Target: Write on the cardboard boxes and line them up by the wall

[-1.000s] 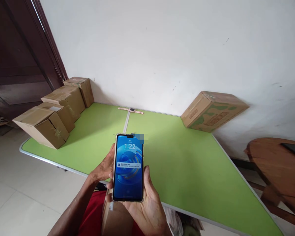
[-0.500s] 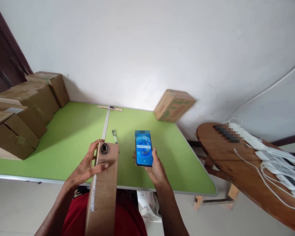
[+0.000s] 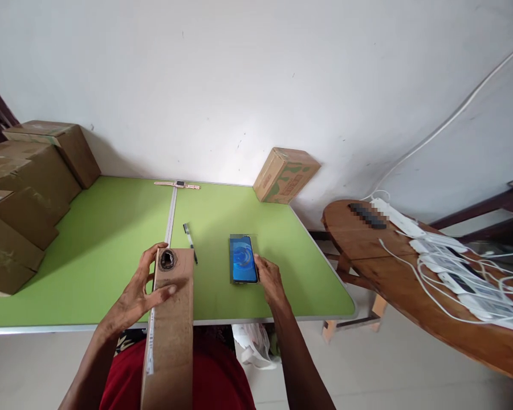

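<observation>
My left hand grips the top end of a long, narrow cardboard box, its thumb across the front and its fingers along the left side. Near that end, the box has a round hole with a dark, rough rim. A smartphone with a lit blue screen is low over the green table or lying on it; I cannot tell which. My right hand holds the phone by its right edge, fingers closed together. Between box and phone, a pen lies on the table.
The green table bears several cardboard boxes on its left and a printed carton against the wall. A pink-strapped watch lies at the back edge. To the right, a wooden table carries white power strips and cables.
My right hand has lowered the phone and shifted from cradling it underneath to holding its right edge. The pen shows more fully. The view has turned slightly right; my left hand keeps its grip.
</observation>
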`<state>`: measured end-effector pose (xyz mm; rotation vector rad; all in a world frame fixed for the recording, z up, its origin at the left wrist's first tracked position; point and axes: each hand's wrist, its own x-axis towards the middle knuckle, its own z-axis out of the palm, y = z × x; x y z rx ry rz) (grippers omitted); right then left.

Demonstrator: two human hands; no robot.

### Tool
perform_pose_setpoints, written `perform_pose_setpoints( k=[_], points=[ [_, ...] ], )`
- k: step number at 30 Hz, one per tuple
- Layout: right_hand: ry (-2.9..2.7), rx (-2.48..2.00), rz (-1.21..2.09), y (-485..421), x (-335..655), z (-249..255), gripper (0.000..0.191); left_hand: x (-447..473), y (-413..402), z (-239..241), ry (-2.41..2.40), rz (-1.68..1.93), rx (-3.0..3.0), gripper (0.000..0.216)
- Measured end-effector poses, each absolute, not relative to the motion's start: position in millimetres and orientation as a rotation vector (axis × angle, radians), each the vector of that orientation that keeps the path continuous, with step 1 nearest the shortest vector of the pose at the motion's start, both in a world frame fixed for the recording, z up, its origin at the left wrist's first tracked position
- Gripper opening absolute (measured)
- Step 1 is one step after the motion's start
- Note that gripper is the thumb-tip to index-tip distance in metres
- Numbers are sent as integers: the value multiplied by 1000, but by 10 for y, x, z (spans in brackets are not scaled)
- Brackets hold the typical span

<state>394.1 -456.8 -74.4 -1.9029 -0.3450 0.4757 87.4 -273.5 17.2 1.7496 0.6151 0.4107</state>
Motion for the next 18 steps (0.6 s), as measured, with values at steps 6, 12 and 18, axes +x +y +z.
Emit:
perform_pose_setpoints(
  k=[6, 12, 18],
  points=[
    [-467, -2072, 416, -4615, 3921, -637, 48, 880, -2755, 198, 601, 433, 1737, 85],
    [-513, -2153, 279, -4543, 3865, -542, 42, 848, -2731, 162, 610, 438, 1716, 84],
    [-498, -2125, 145, -4551, 3592, -284, 50, 895, -2750, 125, 607, 492, 1691, 85]
  ],
)
